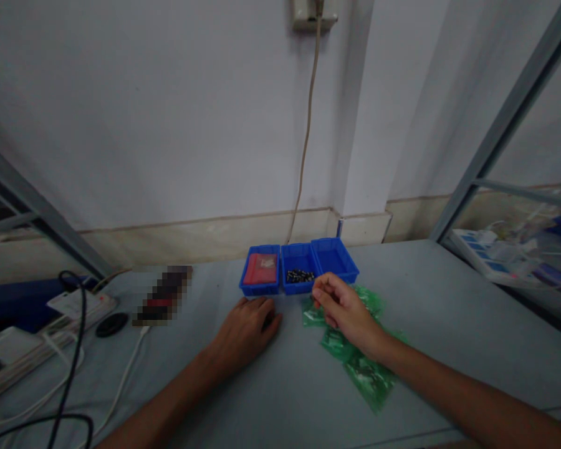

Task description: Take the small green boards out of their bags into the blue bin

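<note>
Head view, crinkled bags [369,377], seemingly plastic

Can't read any text, label or brand here. Can't make out numbers or signs either.

Translucent green plastic bags [371,381], crinkled and overlapping, lie right of lower centre; three open blue trays [302,251] stand side by side just below centre, the left tray [260,289] holding a red packet [260,268], the middle tray [299,289] small black pieces [300,275], the right tray [333,254] set askew.
</note>
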`<action>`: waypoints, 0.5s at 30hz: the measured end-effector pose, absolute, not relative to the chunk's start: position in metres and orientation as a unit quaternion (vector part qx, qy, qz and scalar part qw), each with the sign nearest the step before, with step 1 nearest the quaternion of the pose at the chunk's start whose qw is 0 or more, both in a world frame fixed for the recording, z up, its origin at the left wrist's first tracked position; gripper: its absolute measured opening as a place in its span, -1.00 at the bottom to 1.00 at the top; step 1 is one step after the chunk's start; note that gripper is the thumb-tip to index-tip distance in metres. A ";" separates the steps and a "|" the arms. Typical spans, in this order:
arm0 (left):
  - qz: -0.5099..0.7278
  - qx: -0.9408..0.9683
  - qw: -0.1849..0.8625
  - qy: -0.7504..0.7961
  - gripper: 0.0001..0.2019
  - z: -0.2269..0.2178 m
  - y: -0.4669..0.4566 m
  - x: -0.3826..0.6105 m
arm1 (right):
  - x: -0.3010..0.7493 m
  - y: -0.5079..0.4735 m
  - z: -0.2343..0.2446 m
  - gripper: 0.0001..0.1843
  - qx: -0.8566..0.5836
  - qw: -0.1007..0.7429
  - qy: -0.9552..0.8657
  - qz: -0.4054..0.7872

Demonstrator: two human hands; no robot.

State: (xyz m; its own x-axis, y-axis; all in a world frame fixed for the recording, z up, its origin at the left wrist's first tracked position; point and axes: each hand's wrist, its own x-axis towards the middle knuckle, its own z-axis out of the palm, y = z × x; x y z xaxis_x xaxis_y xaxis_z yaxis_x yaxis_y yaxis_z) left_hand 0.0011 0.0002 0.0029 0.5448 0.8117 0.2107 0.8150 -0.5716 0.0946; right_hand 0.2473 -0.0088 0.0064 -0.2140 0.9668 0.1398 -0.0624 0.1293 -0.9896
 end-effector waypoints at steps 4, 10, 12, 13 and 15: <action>-0.125 -0.879 -0.002 -0.460 -0.80 0.002 0.000 0.000 | 0.251 -0.002 0.005 -0.55 -0.408 0.522 -0.532 0.527; -0.127 -0.881 0.000 -0.456 -0.80 0.000 0.001 -0.001 | 0.254 0.001 -0.002 -0.71 -0.446 0.516 -0.599 0.419; -0.129 -0.882 -0.003 -0.453 -0.80 0.000 0.001 -0.001 | 0.255 0.001 -0.005 -0.70 -0.456 0.510 -0.630 0.366; -0.132 -0.883 -0.003 -0.451 -0.80 -0.001 0.001 0.000 | 0.255 0.001 -0.006 -0.68 -0.459 0.504 -0.645 0.345; -0.135 -0.886 -0.005 -0.444 -0.81 -0.001 0.001 0.000 | 0.256 0.000 -0.008 -0.64 -0.461 0.487 -0.672 0.315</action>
State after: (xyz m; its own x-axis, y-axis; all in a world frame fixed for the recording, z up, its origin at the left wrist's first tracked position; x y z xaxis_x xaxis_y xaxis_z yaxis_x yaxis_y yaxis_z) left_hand -0.0002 0.0010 -0.0009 0.5696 0.7875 0.2352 0.7850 -0.6061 0.1283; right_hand 0.2563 0.0000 -0.0075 -0.1004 0.9257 0.3646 0.3116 0.3772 -0.8721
